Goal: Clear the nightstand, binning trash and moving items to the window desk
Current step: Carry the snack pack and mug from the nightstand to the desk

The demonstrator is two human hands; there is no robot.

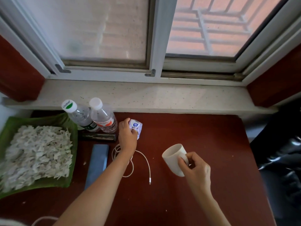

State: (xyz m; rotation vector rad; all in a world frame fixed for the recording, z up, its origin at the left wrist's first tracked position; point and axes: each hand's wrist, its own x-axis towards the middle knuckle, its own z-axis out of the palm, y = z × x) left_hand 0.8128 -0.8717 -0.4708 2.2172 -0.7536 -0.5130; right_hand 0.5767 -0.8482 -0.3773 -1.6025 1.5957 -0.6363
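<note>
Left hand [127,136] grips carton [136,128] on desk [203,131], just right of two bottles [92,118]; right hand [195,168] holds tilted white mug [174,156] by handle above desk; cable [143,162] between.

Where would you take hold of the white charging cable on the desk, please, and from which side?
Pinch the white charging cable on its free run just behind the plug, coming from above on the right. That stretch lies flat and bare on the desk, while the coiled end sits under the left hand and forearm.
</note>
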